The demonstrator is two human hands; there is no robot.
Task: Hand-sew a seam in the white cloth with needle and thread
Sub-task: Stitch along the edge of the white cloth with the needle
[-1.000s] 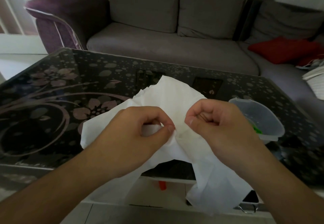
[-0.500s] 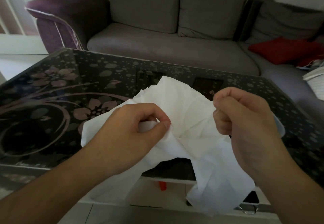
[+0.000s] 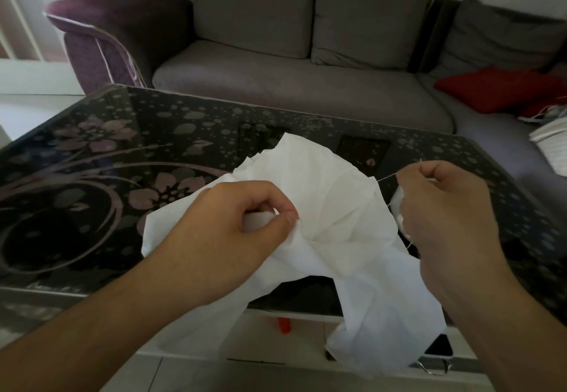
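Observation:
The white cloth point(image 3: 334, 207) lies crumpled on the near part of the dark glass table point(image 3: 92, 176), and its lower end hangs over the front edge. My left hand point(image 3: 233, 232) pinches a fold of it between thumb and forefinger. Off to the right, my right hand point(image 3: 445, 207) is raised with its fingers curled, pinching a thin white thread point(image 3: 387, 178) that runs taut back toward the cloth. The needle itself is too small to make out.
Behind my right hand a clear plastic container point(image 3: 399, 207) shows only in part. A grey sofa point(image 3: 306, 84) with a red cushion point(image 3: 497, 87) stands beyond the table. An orange object point(image 3: 285, 325) sits on the shelf below the tabletop.
My right hand has left the cloth beside my left hand and drawn away to the right and upward, pulling the thread out. The left hand keeps its pinch in place.

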